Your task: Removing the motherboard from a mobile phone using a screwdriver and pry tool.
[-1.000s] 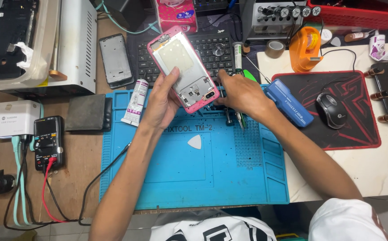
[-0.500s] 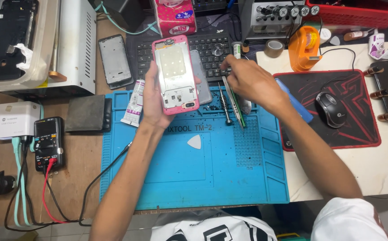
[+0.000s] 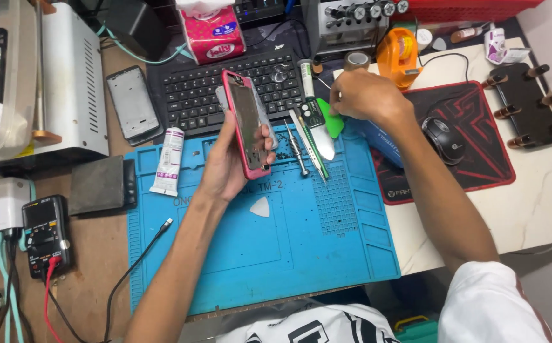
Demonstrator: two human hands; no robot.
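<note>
Head view, looking down on a repair bench; the left hand grips a pink-framed phone housing by its lower half, fingers wrapped around both long edges, the housing tilted on edge above the blue work mat, near the mat's 12 o'clock border. The right hand sits at 2 o'clock from the housing, well apart from it, fingers curled down and narrow over a green pry tool; whether the fingertips actually pinch the tool cannot be told. Between the two hands, screwdrivers and a tube-shaped applicator lie across the mat's top edge; a white triangular pick lies on the mat at 6 o'clock from the housing.

A black keyboard lies at 11 o'clock from the housing; a second phone frame lies at 9 o'clock from the keyboard; a white tube rests on the mat's left border. A multimeter with red and black leads occupies the 8 o'clock part of the bench. A computer mouse rests on a red-and-black mouse pad at 3 o'clock; an orange tape dispenser stands at 1 o'clock from the right hand.
</note>
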